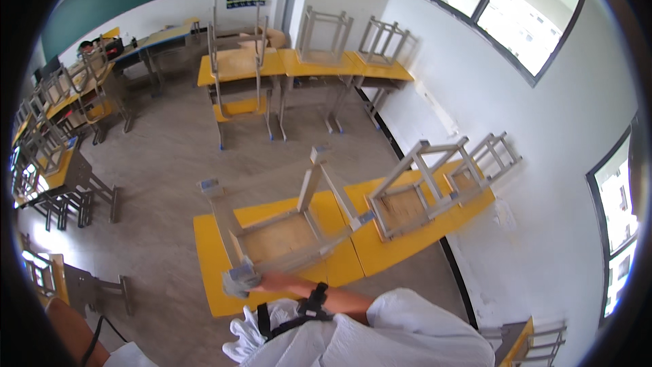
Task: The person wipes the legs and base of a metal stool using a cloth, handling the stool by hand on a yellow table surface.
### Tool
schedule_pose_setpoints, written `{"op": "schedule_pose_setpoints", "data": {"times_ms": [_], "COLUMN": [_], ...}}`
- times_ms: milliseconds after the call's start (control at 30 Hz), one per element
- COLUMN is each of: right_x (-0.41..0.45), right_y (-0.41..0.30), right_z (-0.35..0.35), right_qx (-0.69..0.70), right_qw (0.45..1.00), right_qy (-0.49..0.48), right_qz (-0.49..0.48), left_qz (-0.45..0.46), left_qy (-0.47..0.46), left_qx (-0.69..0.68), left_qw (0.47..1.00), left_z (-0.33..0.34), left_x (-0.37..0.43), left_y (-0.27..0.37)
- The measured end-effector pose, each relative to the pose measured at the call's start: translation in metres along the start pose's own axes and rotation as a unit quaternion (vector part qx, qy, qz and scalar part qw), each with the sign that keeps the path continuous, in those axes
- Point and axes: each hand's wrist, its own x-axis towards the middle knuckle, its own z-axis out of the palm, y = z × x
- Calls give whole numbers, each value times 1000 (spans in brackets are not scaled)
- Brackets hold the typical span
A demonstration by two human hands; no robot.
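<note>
My right hand (261,281) is at the near left leg of an upturned stool, pressing a grey cloth (239,284) against the leg's end. Its fingers are mostly hidden by the cloth. The stool, with a wooden seat (280,238) and grey metal legs, rests seat-down on a yellow desk (213,265), its legs pointing up and ending in bluish caps. Beside it on the adjoining desktop stands another upturned stool (402,209). My left hand is out of view; only part of that arm shows at the lower left.
A further upturned stool (466,181) is near the white wall (540,163). Ahead is a row of yellow desks (321,66) with upturned seats. More desks and stools line the left side. A person (86,47) is near the green chalkboard (122,0). Windows (509,10) are at the right.
</note>
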Motion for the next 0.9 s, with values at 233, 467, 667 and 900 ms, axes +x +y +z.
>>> {"op": "schedule_pose_setpoints", "data": {"times_ms": [233,467,667,900], "right_x": [25,7,12,15], "right_y": [-36,-10,-1,67], "right_z": [-13,-1,-13,12], "right_qx": [134,67,93,-24], "right_qw": [983,997,994,993], "right_qy": [-33,-14,-46,-21], "right_qz": [-121,-25,-18,-109], "left_qz": [39,92,-242,-657], "left_qy": [-28,-61,142,-307], "left_qx": [3,45,482,77], "left_qw": [999,993,830,684], "left_z": [-6,-25,-109,-149], "left_x": [22,36,13,-300], "left_y": [16,39,55,-38]}}
